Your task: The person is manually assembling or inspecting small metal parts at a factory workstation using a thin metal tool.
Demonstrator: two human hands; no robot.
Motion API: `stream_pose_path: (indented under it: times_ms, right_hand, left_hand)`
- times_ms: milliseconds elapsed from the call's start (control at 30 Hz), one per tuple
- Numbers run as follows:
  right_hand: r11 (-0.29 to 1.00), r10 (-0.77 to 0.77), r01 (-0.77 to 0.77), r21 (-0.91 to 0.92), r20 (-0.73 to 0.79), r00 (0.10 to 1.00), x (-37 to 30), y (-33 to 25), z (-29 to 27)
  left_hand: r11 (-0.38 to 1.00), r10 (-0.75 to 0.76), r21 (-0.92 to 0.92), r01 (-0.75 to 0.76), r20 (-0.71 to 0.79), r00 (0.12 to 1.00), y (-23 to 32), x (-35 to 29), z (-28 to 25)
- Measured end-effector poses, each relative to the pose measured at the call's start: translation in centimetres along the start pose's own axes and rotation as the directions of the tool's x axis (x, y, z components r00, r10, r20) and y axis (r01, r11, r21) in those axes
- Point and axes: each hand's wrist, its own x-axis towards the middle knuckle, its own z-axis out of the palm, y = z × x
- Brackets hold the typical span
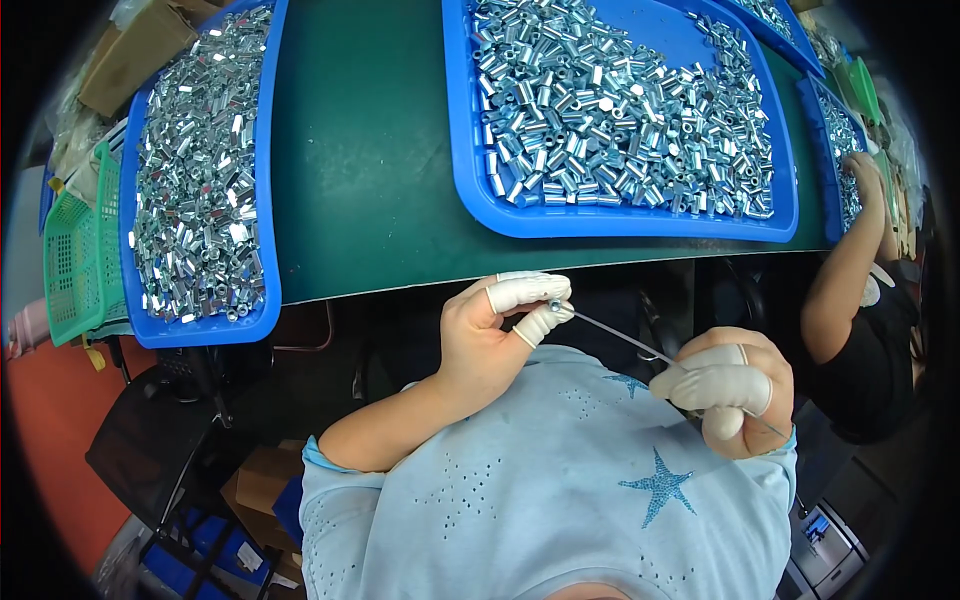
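Above my lap, just off the table's near edge, my left hand (488, 335) is closed, pinching a small shiny metal sleeve (556, 306) between thumb and fingers. White finger cots cover those fingertips. My right hand (738, 388), also in white finger cots, is closed round a thin metal rod (625, 338). The rod slants up to the left and its tip meets the sleeve; whether it goes inside cannot be made out. Beyond my hands, a large blue tray (625, 226) holds a heap of similar short metal sleeves.
Another blue tray (268, 215) of small metal parts stands at the left on the green table (365, 150), beside a green plastic basket (75, 265). At the right, another person's hand (865, 180) reaches into a further blue tray (808, 100). A black chair (140, 450) stands lower left.
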Motion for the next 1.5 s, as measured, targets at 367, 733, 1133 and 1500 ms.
stream_pose_path:
  times_ms: [367,733,1133,1500]
  right_hand:
    - [0.941,-0.16,0.167,-0.295,0.047,0.986,-0.5,3.9,4.3]
    - [0.991,0.101,-0.11,-0.074,-0.115,0.988,-2.1,5.1,5.1]
    - [0.974,-0.069,0.037,-0.225,-0.138,0.988,-2.2,4.6,4.6]
    - [0.946,0.322,-0.277,0.169,-0.379,0.867,-2.1,2.8,2.5]
  left_hand:
    - [0.93,0.081,0.353,-0.103,0.077,0.994,0.6,0.0,0.5]
    - [0.962,-0.269,0.059,0.268,0.023,0.963,-0.9,-0.6,1.3]
    - [0.923,-0.018,0.384,-0.027,0.113,0.993,1.2,0.5,1.5]
    - [0.988,-0.148,-0.046,0.15,0.047,0.988,-0.5,0.6,2.1]
